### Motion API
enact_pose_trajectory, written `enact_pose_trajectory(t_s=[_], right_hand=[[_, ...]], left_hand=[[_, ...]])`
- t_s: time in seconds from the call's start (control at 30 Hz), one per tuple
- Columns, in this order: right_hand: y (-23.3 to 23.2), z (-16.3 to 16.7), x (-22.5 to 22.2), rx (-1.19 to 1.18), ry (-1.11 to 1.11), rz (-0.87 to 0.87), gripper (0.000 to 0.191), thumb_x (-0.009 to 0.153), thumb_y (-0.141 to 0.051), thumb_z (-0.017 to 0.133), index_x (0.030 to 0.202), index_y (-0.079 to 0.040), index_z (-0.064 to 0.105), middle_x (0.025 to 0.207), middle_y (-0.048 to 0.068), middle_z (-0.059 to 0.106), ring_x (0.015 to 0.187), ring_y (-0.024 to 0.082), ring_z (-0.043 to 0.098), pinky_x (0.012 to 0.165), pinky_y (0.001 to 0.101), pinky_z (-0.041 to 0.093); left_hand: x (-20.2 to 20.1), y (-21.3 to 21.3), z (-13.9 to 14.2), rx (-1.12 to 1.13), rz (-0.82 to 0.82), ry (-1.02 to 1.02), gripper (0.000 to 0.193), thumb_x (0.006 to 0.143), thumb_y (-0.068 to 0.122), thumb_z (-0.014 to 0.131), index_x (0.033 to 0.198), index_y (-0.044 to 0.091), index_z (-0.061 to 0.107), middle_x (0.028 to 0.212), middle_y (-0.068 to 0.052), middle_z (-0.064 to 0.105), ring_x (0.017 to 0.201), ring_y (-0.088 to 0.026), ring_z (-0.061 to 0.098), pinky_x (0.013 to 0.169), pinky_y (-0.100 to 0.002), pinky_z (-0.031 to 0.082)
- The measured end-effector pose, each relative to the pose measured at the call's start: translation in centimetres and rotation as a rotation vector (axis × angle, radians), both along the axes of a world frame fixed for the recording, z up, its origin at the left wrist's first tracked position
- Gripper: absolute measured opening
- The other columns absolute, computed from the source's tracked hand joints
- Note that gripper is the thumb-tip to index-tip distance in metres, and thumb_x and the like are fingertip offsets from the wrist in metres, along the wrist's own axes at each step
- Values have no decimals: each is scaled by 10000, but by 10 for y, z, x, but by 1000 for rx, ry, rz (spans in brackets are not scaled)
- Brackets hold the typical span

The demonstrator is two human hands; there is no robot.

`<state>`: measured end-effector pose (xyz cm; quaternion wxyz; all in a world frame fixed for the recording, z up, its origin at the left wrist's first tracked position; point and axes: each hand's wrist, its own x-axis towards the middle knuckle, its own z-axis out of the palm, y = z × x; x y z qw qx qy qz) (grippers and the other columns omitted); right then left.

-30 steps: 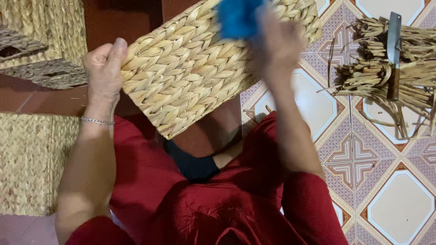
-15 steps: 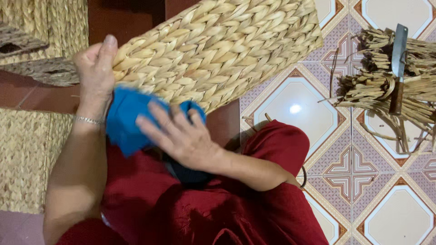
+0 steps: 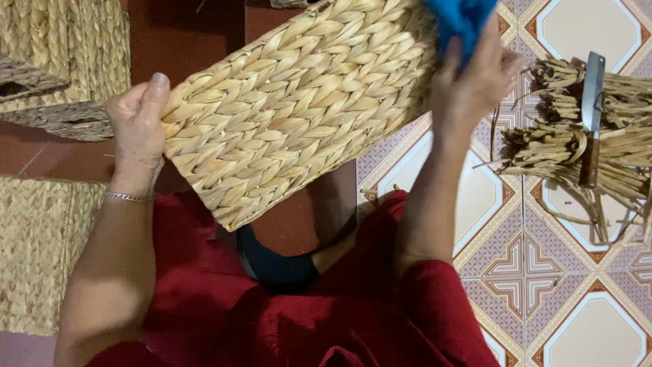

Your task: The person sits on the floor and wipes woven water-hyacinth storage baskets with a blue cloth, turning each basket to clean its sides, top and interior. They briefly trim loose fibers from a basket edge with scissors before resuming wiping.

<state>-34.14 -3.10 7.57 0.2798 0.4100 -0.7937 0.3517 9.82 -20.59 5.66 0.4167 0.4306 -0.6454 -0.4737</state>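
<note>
The large rectangular basket of pale, plaited straw-coloured fibre (image 3: 299, 115) fills the middle of the view, tilted, its woven side turned toward the person above the red-clothed lap. Its herringbone weave looks closed and even across the visible face, so the weaving itself seems finished and what shows in hand is surface work, a wiping that has reached the far right end; how much of the basket is left cannot be told. More woven straw pieces (image 3: 41, 251) lie at the left on the dark red floor. At the right, on the patterned tiles (image 3: 598, 326), rests a loose bundle of dried fibre strands (image 3: 564, 146) with a wooden-handled knife (image 3: 591, 122) laid across it. The left hand (image 3: 139, 129) grips the basket's near left edge, thumb up. The right hand (image 3: 472, 81) clutches a crumpled bright blue cloth (image 3: 462, 17) against the basket's top right corner.
</note>
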Motion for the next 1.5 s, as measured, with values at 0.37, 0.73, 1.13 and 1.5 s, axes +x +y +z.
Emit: enact_pose_trajectory(t_s=[0.37, 0.73, 1.13, 1.5], right_hand=[[37, 52, 280, 199, 138, 872, 597, 983, -181, 693, 1518, -52, 460, 1469, 220, 543, 1169, 367, 574, 888, 473, 442], [9, 20, 39, 90, 332, 402, 542, 1001, -80, 717, 1512, -95, 537, 1384, 126, 713, 1047, 248, 666, 931, 401, 481], [-3, 17, 185, -8, 133, 517, 404, 1026, -34, 629, 1418, -82, 545, 1189, 72, 659, 835, 231, 599, 735, 410, 471], [-4, 16, 186, 285, 22, 756, 252, 1064, -102, 631, 1308, -158, 667, 983, 57, 699, 862, 222, 658, 754, 404, 492]], left_hand=[[4, -18, -21, 94, 0, 86, 379, 1104, 246, 667, 759, 112, 587, 737, 108, 508, 663, -30, 379, 564, -257, 281], [-22, 11, 4, -57, -4, 193, 256, 1119, 203, 674, 1258, 44, 528, 1220, -47, 559, 1127, -149, 554, 988, -317, 514], [-17, -20, -24, 155, 139, 249, 346, 1068, 267, 671, 1283, 81, 474, 1245, -124, 581, 1132, -177, 593, 974, -338, 555], [-15, -8, -19, 271, 111, 223, 576, 1024, 342, 667, 1440, 131, 330, 1373, -167, 517, 1244, -294, 591, 1012, -464, 524]])
